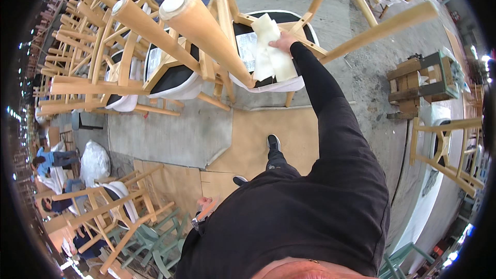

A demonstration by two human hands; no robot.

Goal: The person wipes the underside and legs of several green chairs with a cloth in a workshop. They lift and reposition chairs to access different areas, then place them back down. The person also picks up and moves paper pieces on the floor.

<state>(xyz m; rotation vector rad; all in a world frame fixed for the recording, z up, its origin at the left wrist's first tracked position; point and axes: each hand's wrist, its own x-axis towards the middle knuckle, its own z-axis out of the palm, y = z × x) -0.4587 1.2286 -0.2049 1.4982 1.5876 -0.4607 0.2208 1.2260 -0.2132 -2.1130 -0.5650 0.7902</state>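
Note:
My right hand (283,42) reaches far forward, its fingers on a stack of off-white, soft-looking sheets (268,46). These lie on the dark underside of an upturned wooden chair's white-edged seat (292,87). Beside the sheets, a printed label (247,51) shows on the seat's underside. The chair's pale wooden legs (206,36) point up toward me. My left hand (204,204) hangs low by my left side, fingers curled around an orange-and-metal object (207,210). My body partly hides this object, and its kind is unclear.
More upturned chairs (173,80) stand in a row to the left, with dense stacks behind. Brown cardboard (274,119) covers the floor by my feet. A wooden crate-like stand (423,80) and a chair (447,150) are at right. Several people (57,157) sit at far left.

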